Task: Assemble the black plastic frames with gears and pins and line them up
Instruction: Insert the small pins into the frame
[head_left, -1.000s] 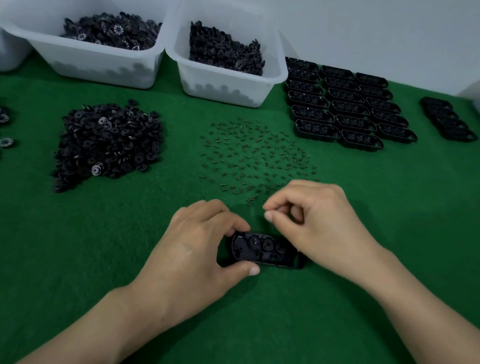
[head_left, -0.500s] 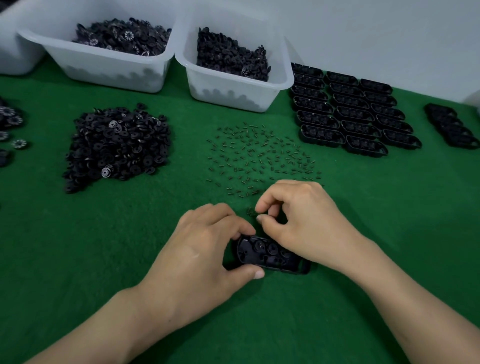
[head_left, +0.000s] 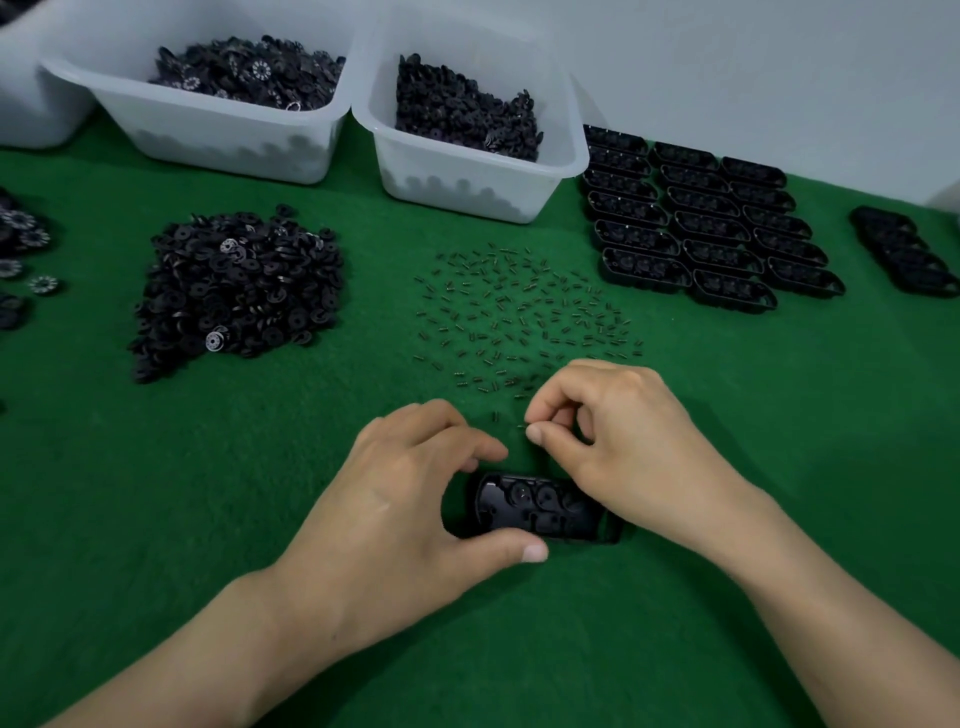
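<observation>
**Frame held crosswise, pinch poised just beyond its far edge**

The frame lies flat on the green felt between the two hands, open side up, with round gears seated in its pockets. Its long axis runs left to right across the view, and its right end is hidden under the heel of the right hand.

The left hand grips the frame's left end, thumb on the near edge and curled fingers over the far edge. The right hand is curled, thumb and forefinger tips pressed together. Whether a pin sits in that pinch is too small to tell. The pinch hovers just beyond the far edge, between the frame and the nearest of the scattered pins.

The next move probably turns on this offset. The right hand is the nearer one for placing, and its pinch would have to travel toward the person and down into a gear's centre while the left hand steadies the frame.

Finished frames stand in rows far right. A heap of gears lies far left.
</observation>
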